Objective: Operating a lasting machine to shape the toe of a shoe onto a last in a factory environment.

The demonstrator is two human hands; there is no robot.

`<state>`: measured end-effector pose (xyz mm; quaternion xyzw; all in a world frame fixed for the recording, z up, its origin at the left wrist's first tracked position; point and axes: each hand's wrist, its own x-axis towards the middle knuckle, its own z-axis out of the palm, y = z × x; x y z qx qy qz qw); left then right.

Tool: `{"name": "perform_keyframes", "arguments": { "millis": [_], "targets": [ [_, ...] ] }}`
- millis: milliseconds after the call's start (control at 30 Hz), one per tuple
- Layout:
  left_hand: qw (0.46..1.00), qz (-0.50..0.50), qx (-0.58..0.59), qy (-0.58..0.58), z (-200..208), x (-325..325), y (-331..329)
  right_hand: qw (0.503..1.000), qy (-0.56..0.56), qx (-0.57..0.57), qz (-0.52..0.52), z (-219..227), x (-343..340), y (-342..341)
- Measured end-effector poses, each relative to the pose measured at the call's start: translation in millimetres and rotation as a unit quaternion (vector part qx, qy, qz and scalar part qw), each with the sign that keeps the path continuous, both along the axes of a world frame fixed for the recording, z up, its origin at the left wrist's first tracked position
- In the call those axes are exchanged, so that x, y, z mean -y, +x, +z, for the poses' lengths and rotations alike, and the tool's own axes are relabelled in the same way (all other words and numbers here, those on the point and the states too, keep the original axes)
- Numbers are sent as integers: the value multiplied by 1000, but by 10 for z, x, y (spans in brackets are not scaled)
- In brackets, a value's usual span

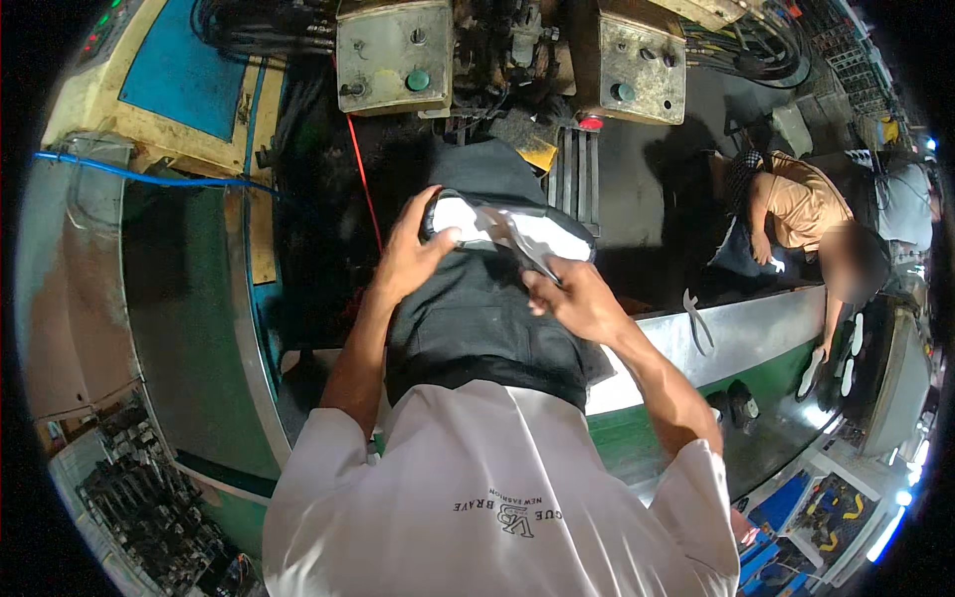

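Note:
Across my lap lies a black shoe (565,235) with a white underside or inside facing up; which of the two I cannot tell. My left hand (406,254) grips its left end, thumb on the white surface and fingers round the black edge. My right hand (577,298) is closed round the handles of metal pliers (529,251). Their head is over the middle of the shoe, blurred; whether the jaws pinch the material cannot be made out. Another pair of pliers (698,322) rests on the metal bench edge to my right.
Machine control boxes (395,60) with green buttons stand ahead, with a red button (591,123) nearby. At right a co-worker (804,204) bends toward white-soled shoes (848,373) on the green bench (657,433). Dark shoes (741,406) sit closer. A blue hose (159,176) crosses at left.

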<state>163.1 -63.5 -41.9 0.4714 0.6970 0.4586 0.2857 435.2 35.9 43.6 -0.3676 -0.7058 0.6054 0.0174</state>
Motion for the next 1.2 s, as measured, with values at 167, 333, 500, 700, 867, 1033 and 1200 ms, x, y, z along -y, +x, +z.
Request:
{"name": "perform_keyframes", "arguments": {
  "millis": [167,333,500,700,867,1033,1200],
  "targets": [
    [999,-33,14,-16,-36,180,78,990,-17,73,117,144,-159,-460],
    [1000,-18,15,-5,-72,178,77,977,96,114,154,108,-259,-601],
    [999,-28,19,11,-63,135,81,915,250,104,300,385,-477,-982],
    [999,-22,25,15,-164,104,36,944,112,195,243,413,-592,-1155],
    [995,-32,-98,-1,-260,76,-137,926,309,100,191,-135,-372,-903],
    [989,-51,-139,5,-238,12,-285,920,342,101,166,-384,-242,-844],
    [994,-76,-70,-21,-123,-19,-347,935,312,104,134,-219,-87,-795]
  ]
}}
